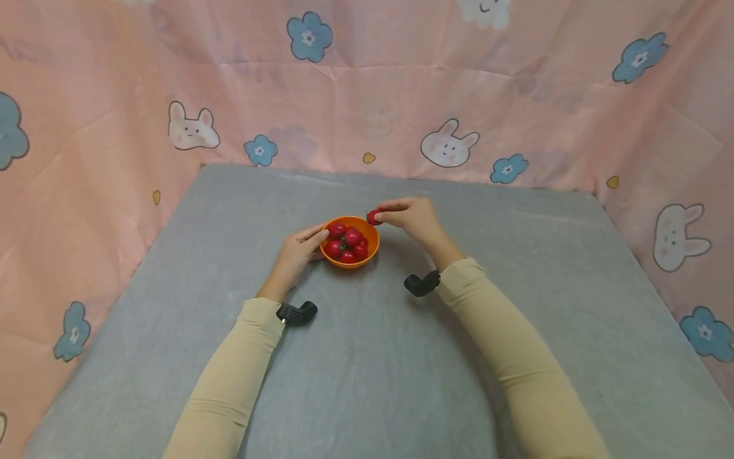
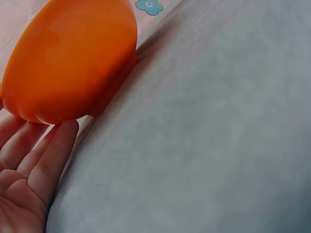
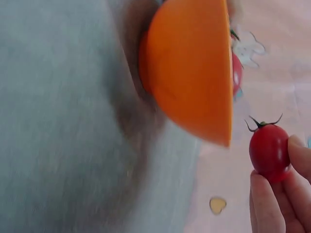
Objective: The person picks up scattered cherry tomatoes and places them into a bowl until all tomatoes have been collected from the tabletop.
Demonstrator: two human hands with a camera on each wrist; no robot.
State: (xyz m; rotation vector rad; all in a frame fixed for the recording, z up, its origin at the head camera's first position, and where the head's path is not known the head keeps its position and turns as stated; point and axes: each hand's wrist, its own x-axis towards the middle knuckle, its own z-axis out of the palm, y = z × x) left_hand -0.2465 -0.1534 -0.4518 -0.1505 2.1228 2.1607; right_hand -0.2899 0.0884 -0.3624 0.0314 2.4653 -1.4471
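Observation:
An orange bowl (image 1: 374, 248) stands on the grey table with several red cherry tomatoes (image 1: 352, 236) in it, some showing green stems. My left hand (image 1: 295, 255) holds the bowl at its left side, thumb at the rim and fingers against the outer wall. In the left wrist view those fingers (image 2: 51, 155) touch the lower side of the bowl (image 2: 77, 58). Just off the bowl's right rim, my right hand (image 1: 415, 220) pinches one cherry tomato (image 3: 268, 151) between thumb and fingertips. Its green stem end points away from the fingers.
The grey table (image 1: 367, 382) spreads around the bowl on all sides. A pink curtain (image 1: 367, 95) with rabbits and blue flowers hangs behind it and along both sides. Each wrist wears a black camera mount (image 1: 421, 284), close over the tabletop.

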